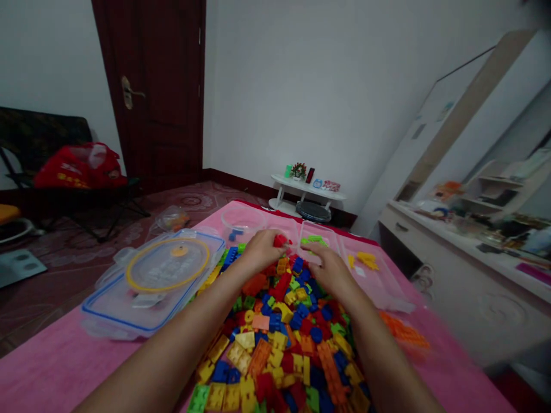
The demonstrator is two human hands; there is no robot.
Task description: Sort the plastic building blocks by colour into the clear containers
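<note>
My left hand [261, 250] is closed, its fingertips pinching a red toy brick [280, 240] above a clear plastic container at the far side of the pile. My right hand [328, 268] is beside it, thumb and fingers apart, near the edge of a clear container [333, 236] with green bricks [316, 240] inside. Whether it touches the rim I cannot tell. Below and between my forearms spreads a large pile of mixed toy bricks [279, 338] in red, blue, yellow, green and orange. To the left, a round clear container [243, 211] has blue bricks [235, 234] in it.
A clear container [390, 287] with yellow bricks [367, 260] stands right, orange bricks [404, 331] nearer me. At left lie a blue-edged lid [114, 310] and a yellow-ringed round lid [166, 267]. A pink cloth [55, 370] covers the table; a white cabinet [465, 298] flanks it.
</note>
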